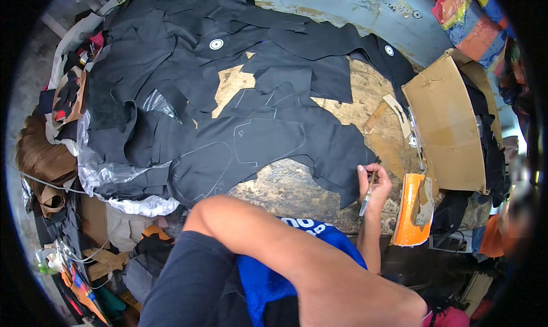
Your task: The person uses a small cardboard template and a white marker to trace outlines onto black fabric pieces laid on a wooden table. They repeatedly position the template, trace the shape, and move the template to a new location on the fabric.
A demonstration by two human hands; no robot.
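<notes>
My right hand (374, 182) is at the right end of a black sheet of material (325, 144), which looks like leather. Its fingers are closed round a slim pen (367, 200) with a brownish upper part and a silvery lower part. Pale outlines of rounded pattern shapes (268, 139) are drawn on the sheet. My bent left arm (268, 238) crosses the foreground, its elbow near the sheet's front edge. The left hand itself does not show.
More black sheets (154, 58) lie piled over the wooden table (279, 181). A cardboard box (448, 127) with black material stands at the right, near an orange curved piece (412, 210). Clear plastic wrap (108, 167) and brown rolled material (45, 155) are at the left.
</notes>
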